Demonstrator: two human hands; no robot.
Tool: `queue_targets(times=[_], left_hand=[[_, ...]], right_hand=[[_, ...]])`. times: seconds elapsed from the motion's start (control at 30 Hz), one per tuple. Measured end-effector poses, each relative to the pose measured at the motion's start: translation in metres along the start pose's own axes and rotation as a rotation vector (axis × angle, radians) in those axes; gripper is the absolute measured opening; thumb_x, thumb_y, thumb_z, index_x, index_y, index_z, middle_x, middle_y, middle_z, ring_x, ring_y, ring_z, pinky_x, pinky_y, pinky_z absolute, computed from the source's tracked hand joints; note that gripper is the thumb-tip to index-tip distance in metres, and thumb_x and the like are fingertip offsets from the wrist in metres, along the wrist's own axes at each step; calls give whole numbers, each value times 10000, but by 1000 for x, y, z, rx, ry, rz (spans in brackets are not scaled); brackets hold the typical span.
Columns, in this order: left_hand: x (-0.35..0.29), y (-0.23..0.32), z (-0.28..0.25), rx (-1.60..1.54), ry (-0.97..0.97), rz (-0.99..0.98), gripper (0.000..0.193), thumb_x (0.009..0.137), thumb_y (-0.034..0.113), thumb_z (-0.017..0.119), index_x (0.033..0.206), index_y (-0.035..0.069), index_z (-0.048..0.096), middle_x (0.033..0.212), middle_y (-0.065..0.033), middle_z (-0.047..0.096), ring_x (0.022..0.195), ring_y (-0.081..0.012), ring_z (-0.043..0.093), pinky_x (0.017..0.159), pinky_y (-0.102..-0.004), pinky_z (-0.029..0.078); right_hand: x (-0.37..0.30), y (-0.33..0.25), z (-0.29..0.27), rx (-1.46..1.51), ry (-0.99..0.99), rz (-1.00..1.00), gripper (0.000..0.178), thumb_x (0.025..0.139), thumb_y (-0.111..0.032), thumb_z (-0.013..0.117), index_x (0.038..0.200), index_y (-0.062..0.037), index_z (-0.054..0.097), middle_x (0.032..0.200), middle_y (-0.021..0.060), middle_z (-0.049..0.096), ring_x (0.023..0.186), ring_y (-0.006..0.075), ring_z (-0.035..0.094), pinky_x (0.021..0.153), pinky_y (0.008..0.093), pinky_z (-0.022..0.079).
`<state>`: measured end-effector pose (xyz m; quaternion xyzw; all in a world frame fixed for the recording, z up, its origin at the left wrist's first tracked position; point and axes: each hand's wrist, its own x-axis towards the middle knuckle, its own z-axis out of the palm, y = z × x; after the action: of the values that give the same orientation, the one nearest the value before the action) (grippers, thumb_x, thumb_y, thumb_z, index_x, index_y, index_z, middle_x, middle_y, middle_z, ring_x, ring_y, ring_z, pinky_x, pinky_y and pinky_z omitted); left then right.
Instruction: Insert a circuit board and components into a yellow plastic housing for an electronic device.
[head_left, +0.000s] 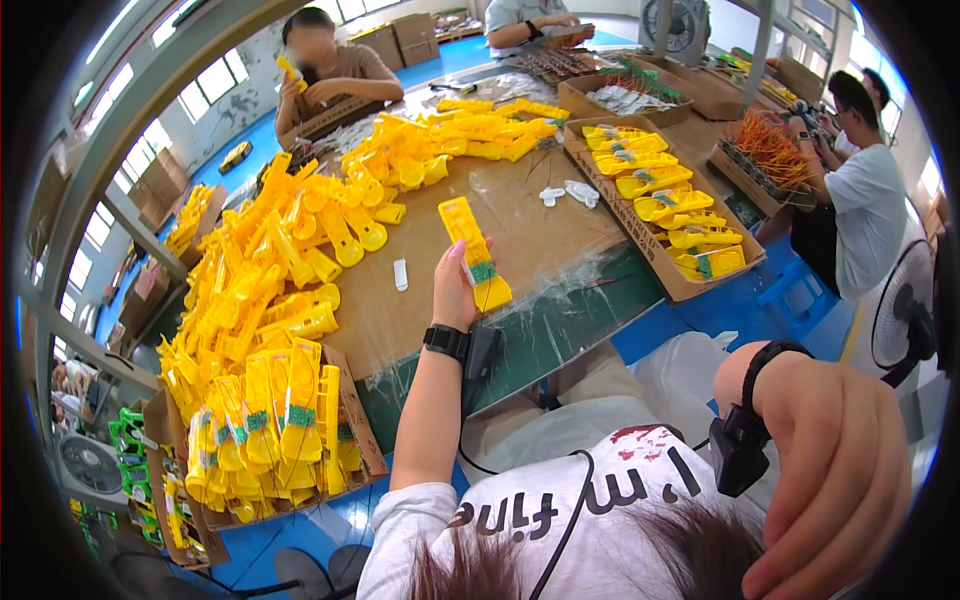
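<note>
My left hand [456,291] is closed round a yellow plastic casing [463,227] with a small green circuit board [483,271] near its lower end. It holds the casing tilted above the front part of the table. My right hand [835,450] is raised close to the camera at the lower right, beside my hair. Its fingers are curled and pressed together, and what they grip, if anything, is hidden. A large heap of yellow casings [270,235] covers the table's left and far side. At the near left, a cardboard box [352,410] holds casings with green boards standing upright.
To the right, a long carton [680,285] holds a row of yellow casings. Small white pieces [401,275] lie on the cardboard-covered table [520,230]. A box with orange wires [765,150] stands farther right. Several people sit around, one [335,75] across the table. A fan [905,305] stands at the right.
</note>
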<state>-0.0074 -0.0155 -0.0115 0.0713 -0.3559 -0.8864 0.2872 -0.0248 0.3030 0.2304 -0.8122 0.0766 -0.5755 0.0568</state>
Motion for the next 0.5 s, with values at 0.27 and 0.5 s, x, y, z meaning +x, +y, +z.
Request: queue_targets(times=[0.27, 0.5], left_hand=[[5, -5, -12, -93, 109, -30, 350, 920, 289, 377, 1173, 51, 422, 1092, -100, 533, 1007, -246, 526, 838, -402, 450], [-7, 0, -7, 174, 72, -38, 343, 906, 234, 403, 1200, 57, 404, 1043, -122, 559, 934, -230, 561, 834, -380, 455]], right_hand=[[23, -16, -2, -111, -19, -60, 55, 723, -88, 671, 767, -63, 650, 768, 37, 659, 676, 136, 628, 662, 228, 480], [41, -14, -18, -154, -12, -123, 69, 715, -85, 680, 773, -63, 650, 776, 39, 658, 682, 142, 628, 665, 227, 479]])
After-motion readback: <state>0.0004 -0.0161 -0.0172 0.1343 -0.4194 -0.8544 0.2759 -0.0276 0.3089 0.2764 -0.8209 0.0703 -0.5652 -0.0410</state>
